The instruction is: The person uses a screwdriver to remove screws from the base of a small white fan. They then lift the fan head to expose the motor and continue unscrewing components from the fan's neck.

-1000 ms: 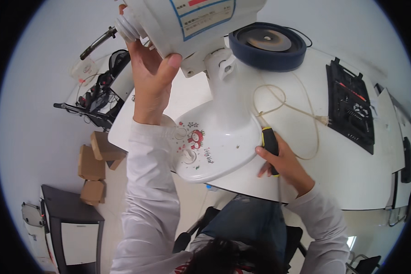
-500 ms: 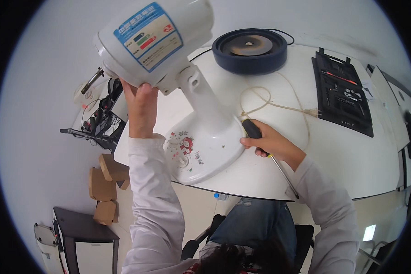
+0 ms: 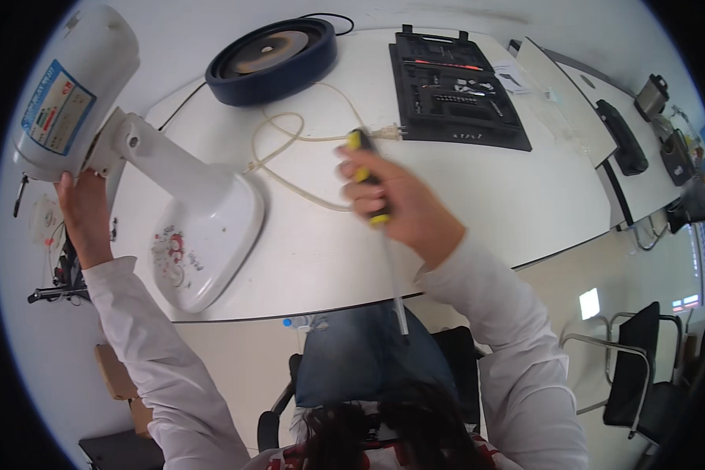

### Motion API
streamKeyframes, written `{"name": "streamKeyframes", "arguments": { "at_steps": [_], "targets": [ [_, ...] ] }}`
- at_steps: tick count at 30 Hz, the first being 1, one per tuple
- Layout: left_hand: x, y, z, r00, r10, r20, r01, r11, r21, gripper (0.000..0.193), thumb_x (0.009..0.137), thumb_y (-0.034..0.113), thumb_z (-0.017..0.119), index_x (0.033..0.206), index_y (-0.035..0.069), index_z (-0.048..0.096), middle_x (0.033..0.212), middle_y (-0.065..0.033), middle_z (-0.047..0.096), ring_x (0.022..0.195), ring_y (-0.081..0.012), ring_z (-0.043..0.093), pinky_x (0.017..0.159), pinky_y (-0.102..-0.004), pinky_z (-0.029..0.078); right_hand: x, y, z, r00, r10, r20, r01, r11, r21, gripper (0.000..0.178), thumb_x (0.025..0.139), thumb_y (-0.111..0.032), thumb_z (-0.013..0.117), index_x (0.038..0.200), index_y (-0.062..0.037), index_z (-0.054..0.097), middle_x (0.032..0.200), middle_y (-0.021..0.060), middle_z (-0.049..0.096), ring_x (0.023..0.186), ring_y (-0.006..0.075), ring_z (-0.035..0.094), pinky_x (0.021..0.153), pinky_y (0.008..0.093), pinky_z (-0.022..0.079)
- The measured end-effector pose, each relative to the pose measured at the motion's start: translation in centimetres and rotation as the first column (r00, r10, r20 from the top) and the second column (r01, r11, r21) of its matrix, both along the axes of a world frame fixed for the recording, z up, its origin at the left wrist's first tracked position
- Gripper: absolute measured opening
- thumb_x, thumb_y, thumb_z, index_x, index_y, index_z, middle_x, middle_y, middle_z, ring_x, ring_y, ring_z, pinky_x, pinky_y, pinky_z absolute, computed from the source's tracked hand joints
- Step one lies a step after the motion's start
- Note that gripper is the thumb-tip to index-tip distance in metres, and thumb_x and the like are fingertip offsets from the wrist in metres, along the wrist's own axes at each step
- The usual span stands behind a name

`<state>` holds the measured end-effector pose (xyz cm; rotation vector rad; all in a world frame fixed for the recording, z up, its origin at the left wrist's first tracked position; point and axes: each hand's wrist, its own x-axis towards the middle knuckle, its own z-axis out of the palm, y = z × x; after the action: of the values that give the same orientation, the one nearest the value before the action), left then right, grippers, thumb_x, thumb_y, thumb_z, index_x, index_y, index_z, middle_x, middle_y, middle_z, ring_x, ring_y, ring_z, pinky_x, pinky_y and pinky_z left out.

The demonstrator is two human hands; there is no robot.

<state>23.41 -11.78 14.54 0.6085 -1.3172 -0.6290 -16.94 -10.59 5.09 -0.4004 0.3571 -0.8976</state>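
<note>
A white electric fan without blades stands tilted at the table's left: its base [image 3: 211,270] with dials and a red cartoon print, its neck [image 3: 164,160], and its motor housing [image 3: 94,59] bearing a blue-edged label. My left hand [image 3: 84,205] is closed on the underside of the motor housing, near the neck joint; some fingers are hidden behind it. A bare metal shaft [image 3: 19,196] sticks out of the housing. Over the table, my right hand [image 3: 407,205] grips a yellow-and-black screwdriver [image 3: 379,219], its long shank pointing down toward my lap. That hand is slightly blurred and apart from the fan.
At the back lies a round dark-blue appliance [image 3: 333,51] with a scorched metal plate. A black tool case [image 3: 446,129] lies unfolded with bits inside. A cream cord with a plug [image 3: 385,133] loops across the white table [image 3: 478,211]. A black chair [image 3: 630,364] stands at right.
My right hand has moved away from the fan base, taking the screwdriver over the table. The view has swung right, so the fan and case appear farther left. My left hand stays on the housing.
</note>
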Motion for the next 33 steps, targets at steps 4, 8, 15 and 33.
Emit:
{"name": "streamKeyframes", "arguments": {
  "at_steps": [4,8,15,33],
  "targets": [
    [0.2,0.9,-0.6,0.949,0.083,-0.305,-0.044,0.99,0.134,0.055,0.092,0.032,0.042,0.137,0.005,0.025,0.137,-0.0121,0.034,0.127,-0.022,0.03,0.107,-0.0408,0.02,-8.4,1.7,3.8,0.928,-0.37,-0.042,0.362,0.923,-0.132,0.03,0.088,-0.012,0.055,0.115,-0.0012,0.045,0.083,-0.0007,0.048,0.053,0.0007,0.034,0.041,0.0135,0.03],
    [-1.9,1.9,-1.1,0.961,0.118,-0.251,-0.095,0.99,0.104,0.047,0.095,0.032,0.035,0.132,0.004,0.029,0.129,-0.012,0.037,0.123,-0.0209,0.032,0.11,-0.046,0.018,-14.5,2.1,7.2,0.381,-0.824,-0.419,0.24,0.526,-0.816,0.03,0.085,-0.017,0.06,0.11,-0.0049,0.047,0.094,0.0047,0.059,0.068,0.0065,0.047,0.052,0.0188,0.036],
    [-6.3,2.6,-4.3,0.981,0.188,-0.036,-0.187,0.981,0.044,0.056,0.092,0.034,0.037,0.138,0.007,0.022,0.136,-0.0173,0.03,0.128,-0.0303,0.031,0.109,-0.0482,0.021,-19.5,-2.4,1.9,-0.427,-0.832,-0.355,-0.597,0.554,-0.58,0.034,0.073,-0.012,0.068,0.103,-0.0101,0.05,0.083,0.0141,0.062,0.076,0.0344,0.058,0.064,0.039,0.045],
    [-16.4,11.1,-13.1,0.656,0.744,0.124,-0.722,0.667,-0.185,0.039,0.088,0.012,0.045,0.124,-0.002,0.038,0.119,-0.0187,0.05,0.115,-0.03,0.047,0.098,-0.0459,0.036,-16.2,-4.0,-2.8,-0.6,-0.762,-0.243,-0.493,0.592,-0.638,0.04,0.07,-0.004,0.067,0.104,-0.013,0.048,0.082,0.0099,0.062,0.075,0.0311,0.06,0.061,0.0388,0.045]
  ]
}}
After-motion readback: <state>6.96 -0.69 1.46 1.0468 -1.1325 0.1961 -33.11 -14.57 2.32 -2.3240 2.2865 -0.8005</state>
